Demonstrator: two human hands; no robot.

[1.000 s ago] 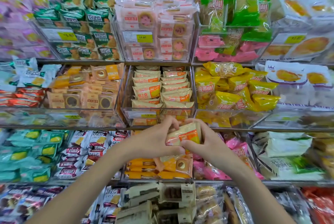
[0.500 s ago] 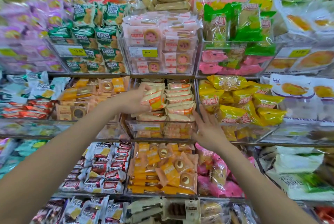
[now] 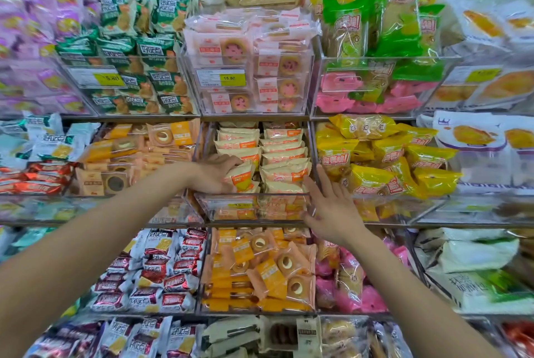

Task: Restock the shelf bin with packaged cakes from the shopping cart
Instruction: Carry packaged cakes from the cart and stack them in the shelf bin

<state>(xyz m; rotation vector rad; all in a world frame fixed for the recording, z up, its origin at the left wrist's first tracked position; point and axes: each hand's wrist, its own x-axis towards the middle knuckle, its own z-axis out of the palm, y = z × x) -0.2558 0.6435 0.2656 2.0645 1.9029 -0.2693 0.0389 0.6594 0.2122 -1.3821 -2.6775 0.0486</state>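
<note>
Nearest, just below the clear bin [image 3: 254, 210], a lower compartment held orange and peach wrappers with ring-shaped cakes [image 3: 267, 271] showing through glossy film, piled loosely. Against the bin's right front corner lay the right hand [image 3: 332, 213], fingers straight and spread, holding nothing, its fingertips up beside the bin's right wall. The bin itself was transparent hard plastic, square-cornered, with a yellow price tag [image 3: 241, 205] on its front lip. Inside it stood two rows of cream pillow-shaped packs with orange labels [image 3: 284, 155], stacked flat, crinkled at their sealed ends. At the front of the left row the left hand [image 3: 216, 174] gripped one packaged cake [image 3: 241, 177], fingers curled over its top edge, the pack tilted and already within the bin. Right of the bin, a neighbouring clear bin carried shiny yellow bags [image 3: 384, 155] heaped unevenly. Left of it sat flat peach and tan packs [image 3: 144, 152] with round cakes. Above the bin, another clear box held pink-and-white wrapped round cakes [image 3: 248, 68] in neat stacks behind a tag reading 15.80 [image 3: 229, 78].
</note>
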